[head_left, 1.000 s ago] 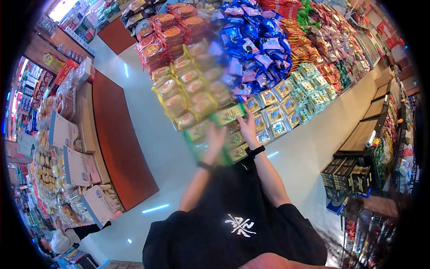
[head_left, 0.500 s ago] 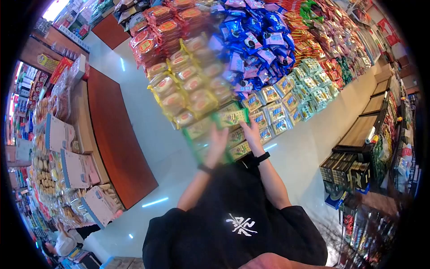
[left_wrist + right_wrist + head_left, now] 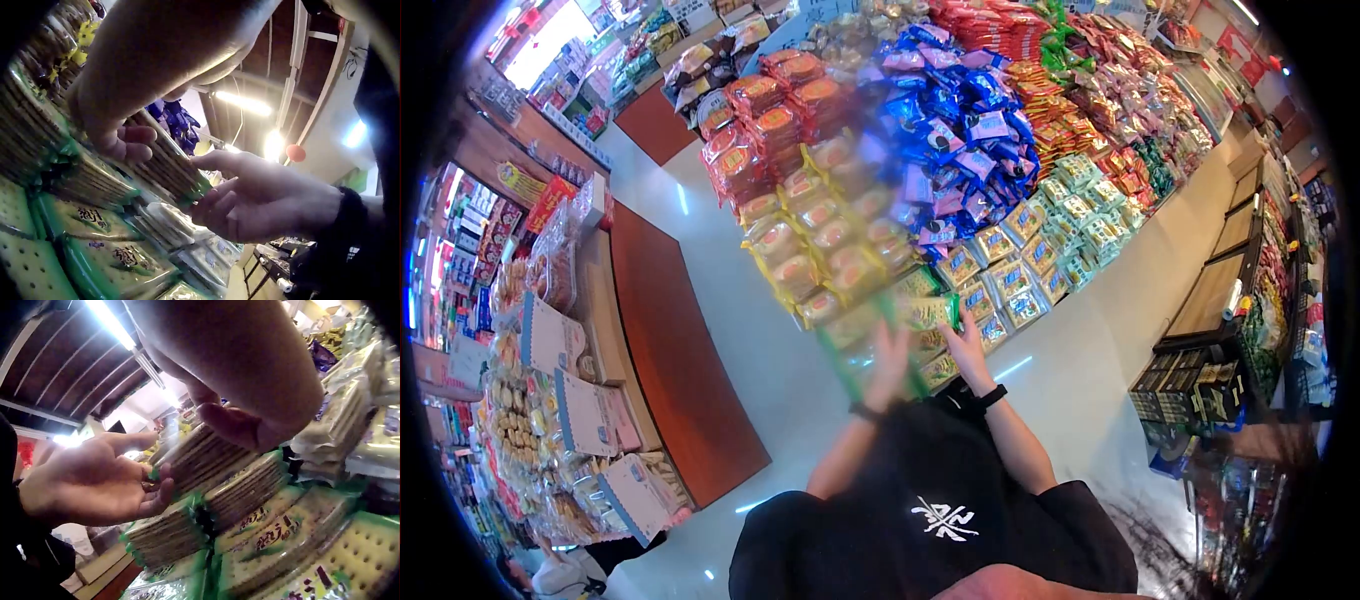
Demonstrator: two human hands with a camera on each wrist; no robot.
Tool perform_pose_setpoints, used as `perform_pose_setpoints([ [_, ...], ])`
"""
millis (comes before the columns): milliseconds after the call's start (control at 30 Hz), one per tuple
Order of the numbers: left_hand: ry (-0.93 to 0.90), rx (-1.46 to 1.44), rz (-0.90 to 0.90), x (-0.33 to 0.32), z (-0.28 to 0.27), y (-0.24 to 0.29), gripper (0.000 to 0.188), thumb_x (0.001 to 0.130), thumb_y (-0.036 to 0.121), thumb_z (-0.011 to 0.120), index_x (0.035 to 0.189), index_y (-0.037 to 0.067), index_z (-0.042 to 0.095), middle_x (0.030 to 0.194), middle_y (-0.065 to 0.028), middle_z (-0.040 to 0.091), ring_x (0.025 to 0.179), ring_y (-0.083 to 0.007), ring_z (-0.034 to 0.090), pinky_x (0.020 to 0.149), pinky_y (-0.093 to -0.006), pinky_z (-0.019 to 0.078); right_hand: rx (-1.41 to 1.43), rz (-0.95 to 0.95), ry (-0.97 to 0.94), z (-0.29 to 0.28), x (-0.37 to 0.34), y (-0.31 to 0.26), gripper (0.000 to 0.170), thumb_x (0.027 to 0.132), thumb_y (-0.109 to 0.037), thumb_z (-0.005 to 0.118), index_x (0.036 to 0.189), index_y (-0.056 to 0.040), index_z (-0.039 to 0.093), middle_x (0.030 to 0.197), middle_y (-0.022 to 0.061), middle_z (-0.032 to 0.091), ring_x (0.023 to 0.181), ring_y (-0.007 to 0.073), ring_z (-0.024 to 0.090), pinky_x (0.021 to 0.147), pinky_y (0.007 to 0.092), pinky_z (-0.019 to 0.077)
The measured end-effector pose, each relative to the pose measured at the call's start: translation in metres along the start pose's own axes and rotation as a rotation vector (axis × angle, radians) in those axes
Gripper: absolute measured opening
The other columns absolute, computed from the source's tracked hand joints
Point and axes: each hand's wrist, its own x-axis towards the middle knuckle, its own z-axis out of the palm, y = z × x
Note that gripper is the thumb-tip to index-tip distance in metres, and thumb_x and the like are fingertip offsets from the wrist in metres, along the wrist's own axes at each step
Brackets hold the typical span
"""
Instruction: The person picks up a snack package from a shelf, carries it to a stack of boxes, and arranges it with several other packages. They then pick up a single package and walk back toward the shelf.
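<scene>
A stack of cracker packs [image 3: 927,312] with green ends lies between both hands on the near corner of the display. My left hand [image 3: 887,365] holds its left end; this side of the head view is blurred. At the other end, my right hand [image 3: 968,350] grips with thumb and fingers. In the left wrist view the right hand [image 3: 262,197] has its thumb on top and fingers bent at the end. The right wrist view shows the left hand [image 3: 106,481] around the opposite end. More cracker packs [image 3: 262,531] with green edges lie below and beside the stack.
Yellow-edged cake packs [image 3: 800,240] border the crackers on the left. Blue and pink packets [image 3: 960,140] are heaped behind. Clear square packs [image 3: 1010,280] lie to the right. A red-brown counter [image 3: 690,360] stands left across the aisle, and dark boxes [image 3: 1185,385] stand right.
Hands, stack and display first shift slightly up, then lower in the head view as the camera moves. Both hands stay at the ends of the same stack.
</scene>
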Motion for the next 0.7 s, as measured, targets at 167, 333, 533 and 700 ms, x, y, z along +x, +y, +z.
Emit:
perform_pose_setpoints([
  [167,-0.001,0.052,0.064,-0.009,-0.002,0.002,0.051,0.098,0.03,0.056,0.138,-0.001,0.045,0.128,-0.0191,0.056,0.114,-0.0285,0.056,0.099,-0.0392,0.0431,-0.012,-0.028,-0.042,-0.009,-0.011,0.008,0.053,0.093,-0.013,0.065,0.14,-0.0027,0.042,0.118,0.0052,0.059,0.081,0.0074,0.058,0.06,0.0213,0.0475],
  [333,-0.032,-0.078,-0.003,-0.018,-0.001,-0.019,0.044,0.096,0.026,0.061,0.131,0.001,0.051,0.102,-0.0041,0.064,0.082,-0.012,0.057,0.068,-0.0274,0.0478,0.004,0.039,-0.055,-0.013,-0.034,-0.001,0.053,0.092,-0.015,0.064,0.138,-0.0006,0.043,0.121,0.0084,0.056,0.1,0.0155,0.059,0.078,0.0274,0.0516],
  [533,-0.128,-0.214,-0.279,-0.037,-0.005,-0.026,0.036,0.097,0.024,0.061,0.126,0.004,0.056,0.092,0.0006,0.064,0.078,-0.0083,0.054,0.064,-0.0255,0.0452,-0.213,0.061,-0.081,-0.01,-0.072,-0.057,0.053,0.091,-0.023,0.066,0.134,0.0011,0.046,0.12,0.0138,0.052,0.113,0.0236,0.051,0.099,0.0376,0.0414],
  [700,-0.17,-0.33,-0.404,-0.064,-0.014,-0.031,0.035,0.097,0.022,0.06,0.127,0.004,0.055,0.097,-0.0006,0.064,0.079,-0.0087,0.054,0.067,-0.0257,0.0469,-0.243,-0.053,-0.118,-0.018,-0.087,-0.021,0.057,0.09,-0.016,0.067,0.138,0.0008,0.041,0.12,0.0117,0.046,0.11,0.0201,0.052,0.084,0.0304,0.0509],
])
